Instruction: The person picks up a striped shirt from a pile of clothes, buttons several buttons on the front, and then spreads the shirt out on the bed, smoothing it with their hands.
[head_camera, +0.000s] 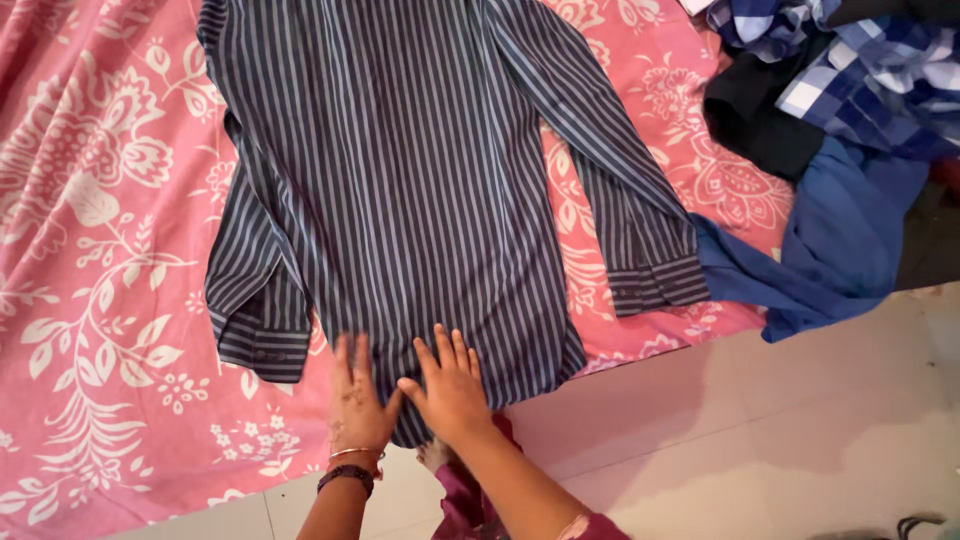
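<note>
Left hand (357, 400) flat on the hem of a dark navy long-sleeved shirt with thin pale blue stripes (400, 180), palm down, fingers straight and slightly spread: an open grip, clasping nothing. Gold bangle (356, 452) and dark beaded bracelet (346, 476) around that wrist. Right hand (449, 392) just beside it, thumb almost touching the left hand, likewise pressed flat on the striped cloth, fingers fanned forward, grip open and empty. Maroon sleeve (470, 505) below the right forearm.

Shirt spread smooth ahead of both hands, stretching away from the fingertips to the top edge of the view, lying on a bed covered by a pink sheet with a white floral print (90, 300). Hem directly under the palms, at the near edge of the bed. One sleeve folded down to the left of the left hand, its buttoned cuff (262, 345) near that hand's fingertips. Other sleeve slanting out to the right of the right hand, its cuff (655, 283) well apart from it.

Farther right of the right hand, a heap of clothes: plain blue fabric (830, 240) touching the right cuff, a black garment (760, 125) behind it, a blue-and-white checked cloth (850, 70) at the far corner. Pale tiled floor (760, 430) to the right of the forearms, below the bed edge.
</note>
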